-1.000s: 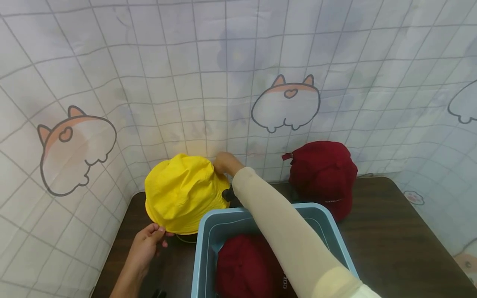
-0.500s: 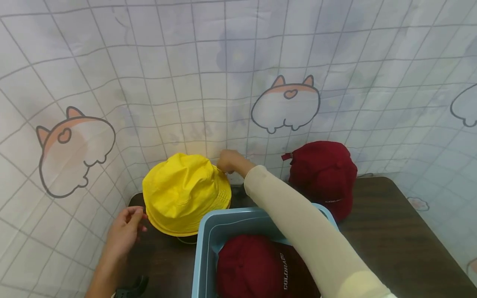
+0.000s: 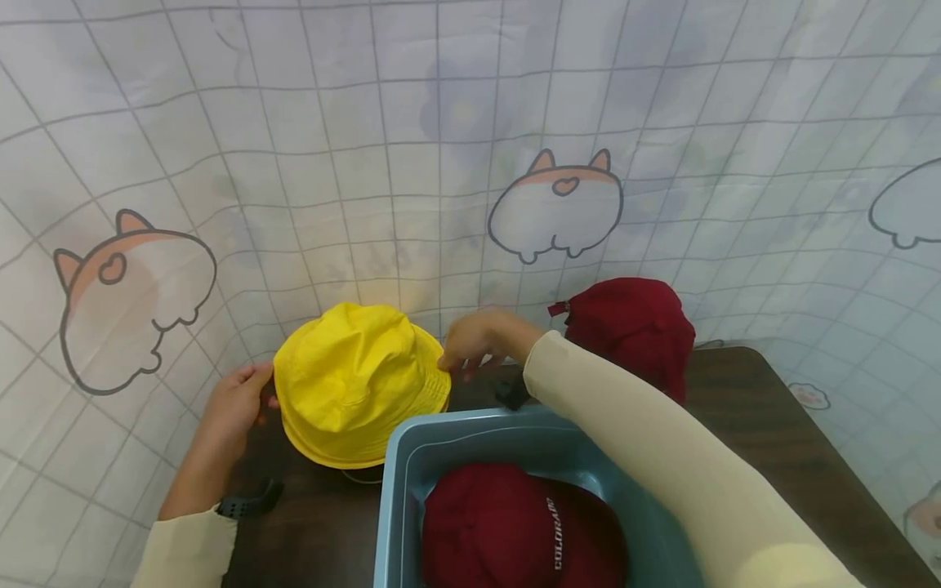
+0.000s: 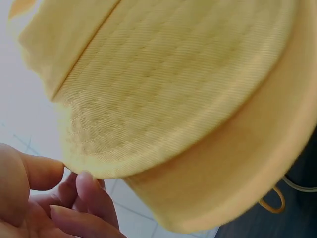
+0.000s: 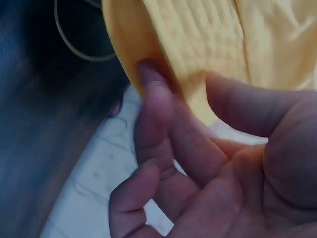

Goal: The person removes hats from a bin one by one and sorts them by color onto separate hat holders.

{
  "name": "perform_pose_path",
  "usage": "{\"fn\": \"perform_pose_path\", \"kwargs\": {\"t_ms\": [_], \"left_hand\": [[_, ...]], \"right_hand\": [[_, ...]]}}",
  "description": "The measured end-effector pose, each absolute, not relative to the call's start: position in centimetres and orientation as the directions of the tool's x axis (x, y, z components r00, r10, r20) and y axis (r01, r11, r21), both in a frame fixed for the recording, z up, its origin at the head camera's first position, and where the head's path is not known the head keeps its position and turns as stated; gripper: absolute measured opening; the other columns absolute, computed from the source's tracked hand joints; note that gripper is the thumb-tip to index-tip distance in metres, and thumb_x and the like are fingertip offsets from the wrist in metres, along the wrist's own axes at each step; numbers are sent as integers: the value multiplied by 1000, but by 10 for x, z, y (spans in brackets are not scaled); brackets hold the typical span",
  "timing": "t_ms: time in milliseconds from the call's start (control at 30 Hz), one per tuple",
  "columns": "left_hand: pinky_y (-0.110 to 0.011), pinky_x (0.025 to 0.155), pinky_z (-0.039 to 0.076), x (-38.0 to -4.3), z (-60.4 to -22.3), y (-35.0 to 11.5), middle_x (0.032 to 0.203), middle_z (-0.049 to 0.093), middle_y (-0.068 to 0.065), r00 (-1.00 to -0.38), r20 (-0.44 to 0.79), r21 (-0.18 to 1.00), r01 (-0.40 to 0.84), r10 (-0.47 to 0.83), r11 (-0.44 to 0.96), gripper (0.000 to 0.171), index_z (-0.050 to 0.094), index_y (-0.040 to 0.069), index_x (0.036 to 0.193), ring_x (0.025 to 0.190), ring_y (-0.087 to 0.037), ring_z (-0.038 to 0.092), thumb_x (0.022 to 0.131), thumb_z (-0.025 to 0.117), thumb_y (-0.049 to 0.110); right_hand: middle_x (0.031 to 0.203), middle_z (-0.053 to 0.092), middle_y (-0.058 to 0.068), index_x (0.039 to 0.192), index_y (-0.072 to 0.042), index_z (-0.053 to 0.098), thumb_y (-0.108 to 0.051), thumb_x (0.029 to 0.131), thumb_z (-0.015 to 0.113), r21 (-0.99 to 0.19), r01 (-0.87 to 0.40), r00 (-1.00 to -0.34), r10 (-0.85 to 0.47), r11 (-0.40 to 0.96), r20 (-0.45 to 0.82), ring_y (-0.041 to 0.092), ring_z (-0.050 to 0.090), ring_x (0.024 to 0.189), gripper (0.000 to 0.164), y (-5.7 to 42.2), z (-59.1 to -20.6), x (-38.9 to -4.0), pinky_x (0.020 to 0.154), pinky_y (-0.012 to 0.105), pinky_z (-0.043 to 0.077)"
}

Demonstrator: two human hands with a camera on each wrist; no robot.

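A yellow bucket hat [image 3: 353, 367] sits crown up at the back left of the table. My left hand [image 3: 235, 404] pinches its brim at the left; the left wrist view shows the thumb and finger at the brim edge [image 4: 148, 163], with a second yellow layer [image 4: 237, 183] under it. On the right side my right hand [image 3: 478, 343] holds the brim between thumb and fingers, the fingertips [image 5: 153, 79] tucked between the two yellow layers. In front stands a blue bin [image 3: 387, 523] holding a dark red cap [image 3: 478, 523] lettered COLORADO.
Another dark red cap [image 3: 632, 327] lies at the back right, partly behind my right sleeve [image 3: 662, 441]. A patterned white curtain [image 3: 367, 188] hangs along the back and sides of the dark wooden table [image 3: 779, 433]. A cord loop [image 4: 275, 201] hangs below the hat.
My left hand has moved from the brim's front, off it, then up to its left side and pinches it there. My right hand has slid from the brim's back to its right side.
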State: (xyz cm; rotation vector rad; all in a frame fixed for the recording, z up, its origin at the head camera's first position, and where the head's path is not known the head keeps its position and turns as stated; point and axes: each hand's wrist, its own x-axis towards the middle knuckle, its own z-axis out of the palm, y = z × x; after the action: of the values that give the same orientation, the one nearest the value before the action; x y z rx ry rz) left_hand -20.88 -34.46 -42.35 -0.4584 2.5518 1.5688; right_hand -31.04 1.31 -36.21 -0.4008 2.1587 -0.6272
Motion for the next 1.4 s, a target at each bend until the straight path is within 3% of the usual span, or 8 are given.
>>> {"fn": "perform_pose_path", "kwargs": {"t_ms": [267,333,533,633,1000,1167,1267,1400], "left_hand": [[-27,62,46,-214,-426,-345,77,55,11,-958,-206,858,-275,-198,435,51,54,0,132,67,-10,51,110,38,44],[-28,62,46,-214,-429,-346,76,54,8,-962,-198,848,-264,-187,459,51,53,-1,130,66,-11,50,111,35,42],[-30,60,46,-213,-441,-344,73,50,4,-963,-229,846,-268,-139,462,45,54,1,103,63,-13,48,112,32,40],[-30,60,48,-214,-446,-342,73,50,4,-964,-234,854,-266,-126,447,47,54,2,100,65,-14,51,112,32,42],[-30,62,51,-212,-450,-338,80,53,1,-963,-221,850,-267,-153,454,53,54,-3,112,69,-15,54,111,31,45],[-30,63,49,-204,-446,-338,86,55,-3,-962,-221,839,-272,-162,471,57,50,-4,136,69,-16,53,111,31,44],[-31,65,50,-198,-442,-337,98,57,-9,-962,-207,811,-270,-178,518,61,43,-4,145,75,-19,57,111,29,45],[-32,67,50,-190,-433,-332,115,58,-18,-959,-130,749,-261,-252,609,61,42,-1,144,84,-24,61,110,28,48]], "right_hand": [[75,61,3,80,-8,66,-23,101,65,-653,-14,-654,-501,757,-566,16,51,62,26,12,-375,-301,55,25,42],[73,60,3,81,-8,68,-23,101,66,-643,-30,-677,-489,765,-550,15,49,59,25,11,-375,-299,54,24,42],[70,60,3,88,-8,68,-24,100,67,-553,-65,-722,-421,831,-549,14,45,53,20,5,-374,-295,52,24,39],[71,61,3,93,-8,67,-25,101,66,-500,-84,-735,-392,862,-553,14,47,55,18,0,-375,-294,52,25,40],[72,62,3,92,-7,69,-23,102,65,-456,-99,-748,-368,884,-552,16,53,61,19,-6,-375,-293,56,25,45],[76,65,4,90,-5,71,-23,103,62,-442,-153,-757,-392,884,-522,17,57,63,24,-1,-367,-291,59,26,48],[89,71,5,102,-5,71,-25,105,59,-439,-167,-773,-394,883,-497,18,65,73,23,4,-359,-289,65,29,52],[102,73,4,115,-8,63,-28,106,57,-470,-143,-800,-381,871,-464,23,71,89,23,13,-341,-286,75,32,55]]}}
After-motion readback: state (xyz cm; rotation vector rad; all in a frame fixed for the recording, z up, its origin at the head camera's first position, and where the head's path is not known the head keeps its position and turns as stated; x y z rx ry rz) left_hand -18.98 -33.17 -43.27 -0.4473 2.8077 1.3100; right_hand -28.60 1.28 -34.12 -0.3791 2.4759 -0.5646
